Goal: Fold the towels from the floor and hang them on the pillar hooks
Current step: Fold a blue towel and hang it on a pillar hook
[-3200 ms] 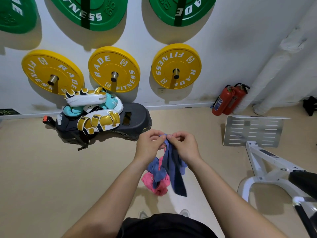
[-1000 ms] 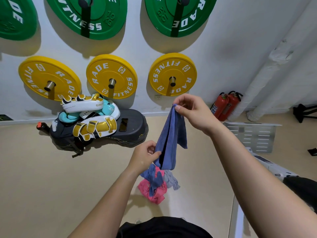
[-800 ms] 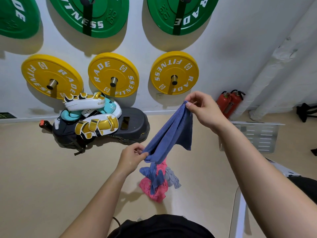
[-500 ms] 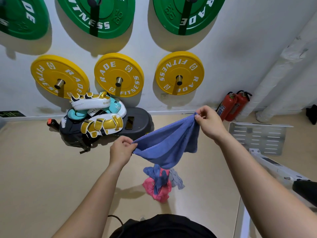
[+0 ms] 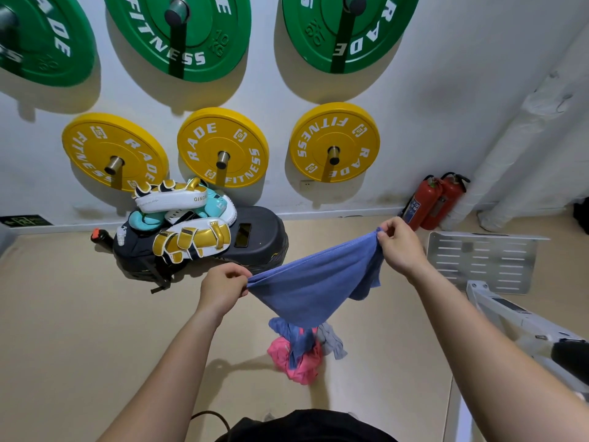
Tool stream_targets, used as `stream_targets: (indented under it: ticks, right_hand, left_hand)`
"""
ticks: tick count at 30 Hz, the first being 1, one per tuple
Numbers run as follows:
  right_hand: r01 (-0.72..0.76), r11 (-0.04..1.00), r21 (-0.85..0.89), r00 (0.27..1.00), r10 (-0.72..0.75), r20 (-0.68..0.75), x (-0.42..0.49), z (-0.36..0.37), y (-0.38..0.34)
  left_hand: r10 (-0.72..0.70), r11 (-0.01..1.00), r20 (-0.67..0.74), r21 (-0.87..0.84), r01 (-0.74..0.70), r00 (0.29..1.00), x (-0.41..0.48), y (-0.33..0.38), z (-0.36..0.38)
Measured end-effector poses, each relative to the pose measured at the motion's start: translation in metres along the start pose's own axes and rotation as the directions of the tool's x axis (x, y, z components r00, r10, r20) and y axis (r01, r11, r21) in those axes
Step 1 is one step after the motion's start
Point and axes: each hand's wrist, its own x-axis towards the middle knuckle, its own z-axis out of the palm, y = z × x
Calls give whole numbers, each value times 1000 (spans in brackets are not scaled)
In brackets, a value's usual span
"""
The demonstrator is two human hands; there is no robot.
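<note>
- Both hands have drawn apart since the earlier frames. They were close together on a bunched corner, and now the left hand (image 5: 223, 287) and the right hand (image 5: 400, 247) hold the blue towel (image 5: 315, 282) stretched out between them.
- Each hand pinches one end of the towel's top edge between thumb and curled fingers. The right hand is higher, so the edge slopes down to the left and the cloth sags below it.
- Judging by the grip, the person is opening the towel flat to find its edges before the first fold.
- The blue towel hangs in the air over the pile of towels (image 5: 298, 358), which are pink, blue and grey and lie crumpled on the floor (image 5: 79, 330). Whether its lowest point touches the pile cannot be told.
- No pillar hooks are in view, so hanging is still some way off.
- The yellow plates (image 5: 223, 145) on the wall read "RADE FITNESS".
- A green plate (image 5: 178, 30) shows "FITNESS" and "10 KG".
- A white-and-gold pad (image 5: 172, 199) bears "GING", with the rest of the word hidden.
- The labels on the fire extinguishers (image 5: 433, 199) are too small to read.
</note>
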Motion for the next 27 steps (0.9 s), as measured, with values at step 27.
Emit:
stream_targets:
  ticks: [27]
  right_hand:
    - [-131, 892, 434, 990, 95, 104, -9, 12, 17]
  left_hand:
    - [365, 930, -270, 59, -363, 891, 14, 53, -12]
